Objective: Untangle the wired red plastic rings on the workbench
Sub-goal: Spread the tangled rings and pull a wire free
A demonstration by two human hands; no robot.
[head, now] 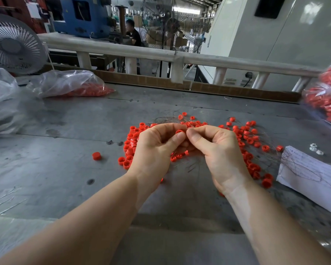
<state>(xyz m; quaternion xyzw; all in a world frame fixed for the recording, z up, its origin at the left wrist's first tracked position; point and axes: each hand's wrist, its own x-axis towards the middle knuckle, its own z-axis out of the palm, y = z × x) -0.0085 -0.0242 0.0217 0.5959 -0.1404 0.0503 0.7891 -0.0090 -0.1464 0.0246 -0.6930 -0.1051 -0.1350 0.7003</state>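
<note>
Red plastic shows between our fingertips: our left hand [157, 148] pinches one small ring [179, 131] between thumb and forefinger, the other fingers curled under. Our right hand [216, 150] meets it thumb to thumb, fingers curled in a tight pinch; we cannot tell whether it holds a wire or the ring's edge. Both hands are raised just above the pile [131, 144], a loose heap of red rings spread on the grey surface [65, 169] beneath and to either side, threaded with thin dark wires [166, 119]. We judge each ring light, stiff and a little slick, best held by its rim; the wire looks fine and springy, likely to snag, so pull gently. One red cap [96, 156] lies apart on the left.
</note>
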